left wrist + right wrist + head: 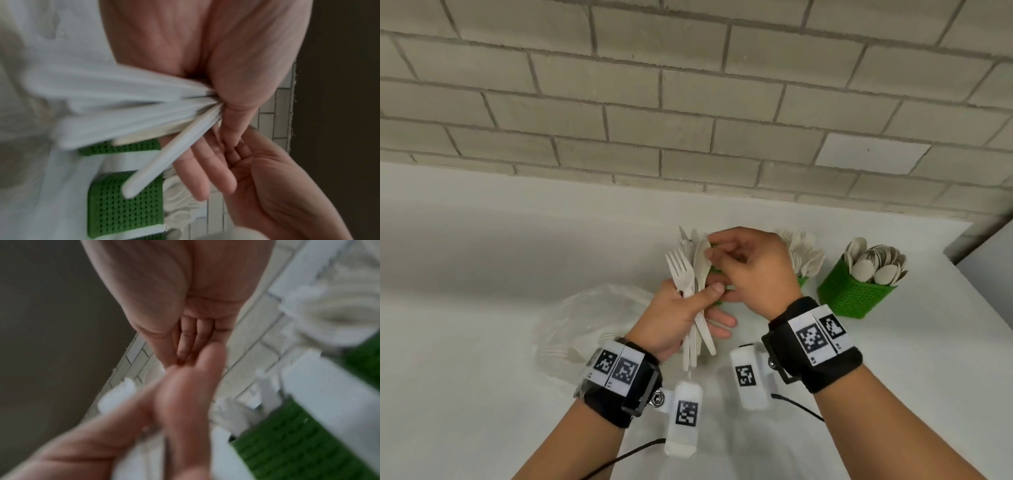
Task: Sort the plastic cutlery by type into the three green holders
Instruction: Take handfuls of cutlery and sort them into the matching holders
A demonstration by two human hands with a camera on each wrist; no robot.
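My left hand (700,303) grips a bundle of white plastic cutlery (690,274) upright over the white counter, forks and a spoon on top and handles (160,113) fanning out below. My right hand (710,248) reaches in from the right and pinches the bowl of the spoon (701,260) at the top of the bundle. Three green holders stand behind. The right holder (854,296) is full of spoons. Of the middle holder (803,281), packed with white pieces, only a sliver shows. My hands hide nearly all of the left holder (717,270).
A clear plastic bag (589,325) with more white cutlery lies on the counter left of my left wrist. A grey brick wall (688,102) runs along the back. The counter ends at the right (962,260).
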